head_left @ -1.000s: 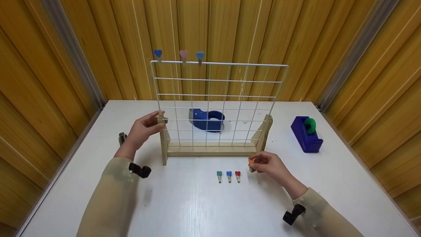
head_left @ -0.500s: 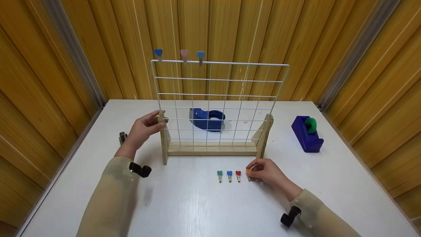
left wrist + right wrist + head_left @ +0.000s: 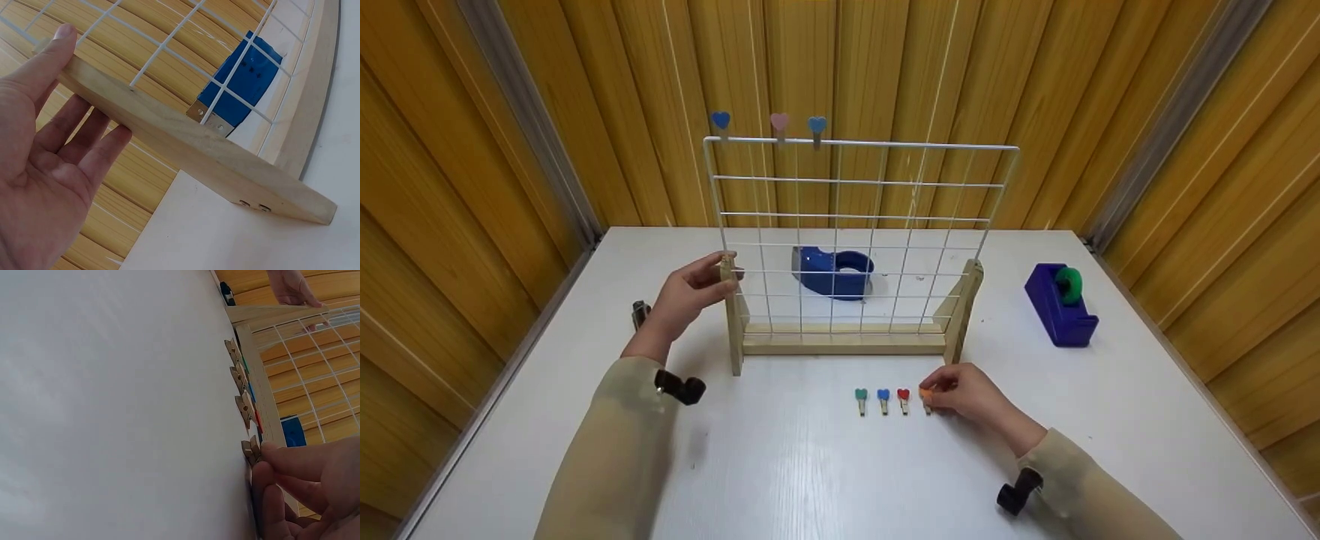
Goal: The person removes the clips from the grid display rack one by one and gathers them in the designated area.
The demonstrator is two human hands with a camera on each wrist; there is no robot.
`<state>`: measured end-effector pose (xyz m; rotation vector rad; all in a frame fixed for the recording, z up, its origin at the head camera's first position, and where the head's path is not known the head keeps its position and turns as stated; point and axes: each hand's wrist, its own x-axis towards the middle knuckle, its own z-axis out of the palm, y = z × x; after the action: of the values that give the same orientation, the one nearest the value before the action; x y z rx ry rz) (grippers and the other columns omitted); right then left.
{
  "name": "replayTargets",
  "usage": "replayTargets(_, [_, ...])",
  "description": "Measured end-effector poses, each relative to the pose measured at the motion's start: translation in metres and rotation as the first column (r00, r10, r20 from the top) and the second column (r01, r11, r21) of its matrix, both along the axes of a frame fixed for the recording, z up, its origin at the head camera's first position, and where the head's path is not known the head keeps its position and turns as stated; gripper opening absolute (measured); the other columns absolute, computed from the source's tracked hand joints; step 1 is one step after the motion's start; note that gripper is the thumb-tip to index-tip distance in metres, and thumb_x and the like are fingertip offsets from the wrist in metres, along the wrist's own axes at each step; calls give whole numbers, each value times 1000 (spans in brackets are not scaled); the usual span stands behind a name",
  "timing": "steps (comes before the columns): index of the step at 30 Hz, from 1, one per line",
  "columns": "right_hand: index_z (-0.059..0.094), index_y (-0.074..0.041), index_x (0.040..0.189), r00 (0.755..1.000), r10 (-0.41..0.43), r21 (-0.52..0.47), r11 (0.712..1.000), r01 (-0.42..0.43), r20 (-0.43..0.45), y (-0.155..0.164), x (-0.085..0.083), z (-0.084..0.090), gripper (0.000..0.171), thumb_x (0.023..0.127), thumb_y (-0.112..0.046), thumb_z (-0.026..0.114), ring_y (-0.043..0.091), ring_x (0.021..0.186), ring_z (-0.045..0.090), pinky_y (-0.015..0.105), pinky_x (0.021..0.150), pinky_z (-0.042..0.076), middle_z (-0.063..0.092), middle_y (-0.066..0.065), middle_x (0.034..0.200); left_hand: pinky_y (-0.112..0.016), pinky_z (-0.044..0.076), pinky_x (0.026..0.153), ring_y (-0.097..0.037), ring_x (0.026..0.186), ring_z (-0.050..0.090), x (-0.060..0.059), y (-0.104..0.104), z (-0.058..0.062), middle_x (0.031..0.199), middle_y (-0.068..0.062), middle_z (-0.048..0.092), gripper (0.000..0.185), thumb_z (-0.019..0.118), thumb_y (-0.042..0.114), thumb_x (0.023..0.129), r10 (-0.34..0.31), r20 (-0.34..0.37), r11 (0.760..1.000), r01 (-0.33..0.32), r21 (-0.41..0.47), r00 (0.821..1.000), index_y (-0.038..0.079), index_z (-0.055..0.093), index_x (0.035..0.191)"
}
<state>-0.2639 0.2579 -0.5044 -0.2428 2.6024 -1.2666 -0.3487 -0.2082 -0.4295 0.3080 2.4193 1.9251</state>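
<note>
Orange heart clip, lower right of centre in the head view, and the right hand has it pinched between thumb and fingers! Its long axis runs nearly up and down the frame, heart end towards the top, wooden tail pointing to the bottom edge. Over to the right wrist view: that wooden tail pokes out past the fingertips towards the upper left; whether it touches the tabletop I can't tell.

Just to its left in the head view, a tidy row: red heart clip, blue heart clip, green heart clip, all hearts up, tails down, near enough parallel to the orange one.

And the left hand, left of centre, grips the wooden upright, thumb one side, fingers the other! That upright carries the wire grid, with dark blue, pink and light blue hearts standing along its top rail, upper left of centre. Far right, a purple tape dispenser slants down the frame.
</note>
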Motion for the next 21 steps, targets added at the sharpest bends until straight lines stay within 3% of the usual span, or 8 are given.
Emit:
replayTargets(10, [73, 0, 113, 999, -38, 4, 999, 38, 18, 0, 1, 4, 26, 89, -8, 78, 14, 74, 59, 23, 62, 52, 68, 8, 90, -41, 50, 113, -14, 121, 64, -1, 0, 1, 139, -11, 66, 62, 75, 34, 95, -1, -10, 1000, 1, -9, 1000, 26, 52, 152])
replayTargets(21, [69, 6, 121, 997, 37, -43, 998, -40, -61, 3, 3, 31, 34, 90, -8, 75, 14, 80, 65, 23, 69, 57, 72, 13, 95, -42, 50, 113, -16, 125, 63, 1, 1, 1, 140, -9, 67, 62, 74, 32, 96, 8, -1, 1000, -8, -6, 1000, 24, 51, 152])
